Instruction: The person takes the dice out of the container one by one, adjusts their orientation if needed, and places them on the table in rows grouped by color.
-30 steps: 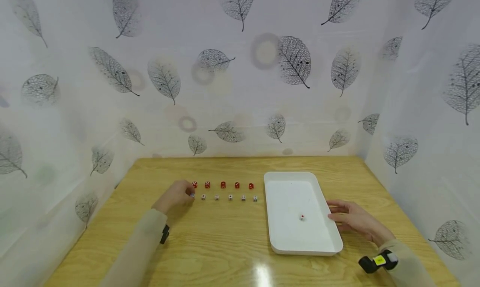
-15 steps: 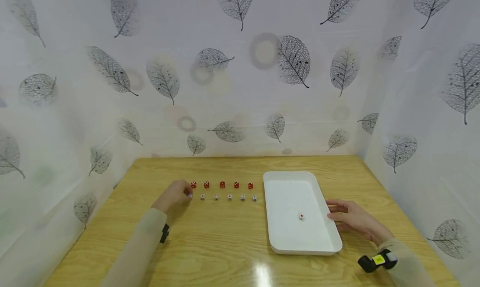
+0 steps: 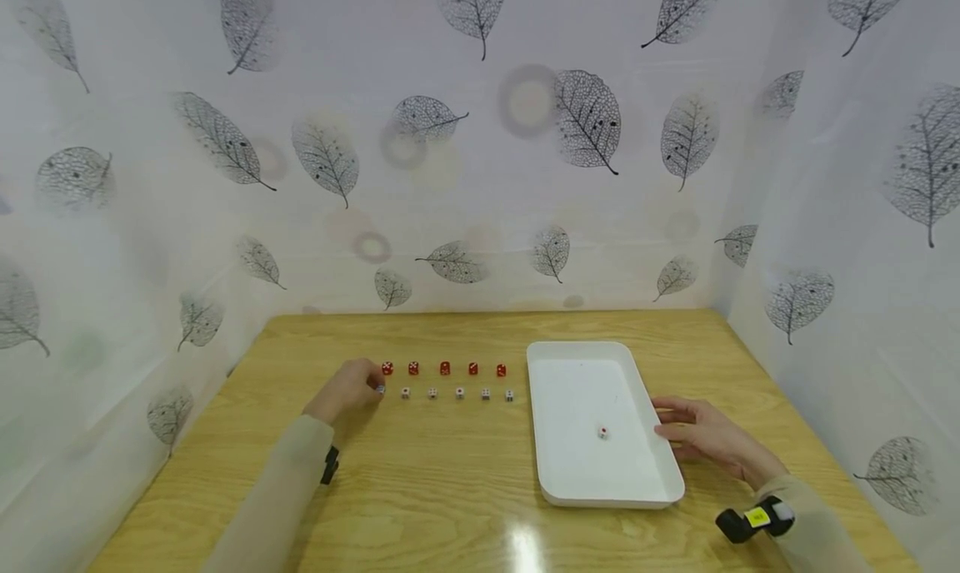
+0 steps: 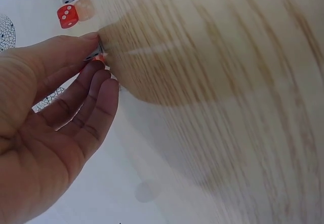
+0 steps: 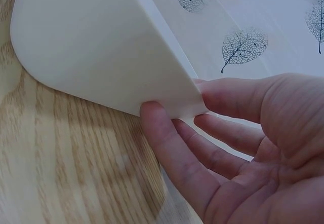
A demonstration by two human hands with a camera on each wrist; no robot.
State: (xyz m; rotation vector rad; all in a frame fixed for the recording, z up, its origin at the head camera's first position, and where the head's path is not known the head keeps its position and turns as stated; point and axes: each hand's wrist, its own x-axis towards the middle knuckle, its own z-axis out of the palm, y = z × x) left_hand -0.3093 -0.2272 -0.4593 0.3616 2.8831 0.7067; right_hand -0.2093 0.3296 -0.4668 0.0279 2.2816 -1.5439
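Note:
My left hand pinches a small white die between thumb and fingertips, at the left end of a row of white dice. In the left wrist view the fingers partly cover this die. Just behind lies a row of red dice. On the right, my right hand holds the side of a white tray, thumb at the rim and fingers against the outer wall, as the right wrist view shows. One white die with a red dot lies in the tray.
The wooden table carries both rows and the tray. A pale curtain with a leaf print hangs behind it and along both sides. Both forearms wear black wrist devices.
The white die at my left fingertips has shifted slightly to the left. My right hand and the tray stay where they were.

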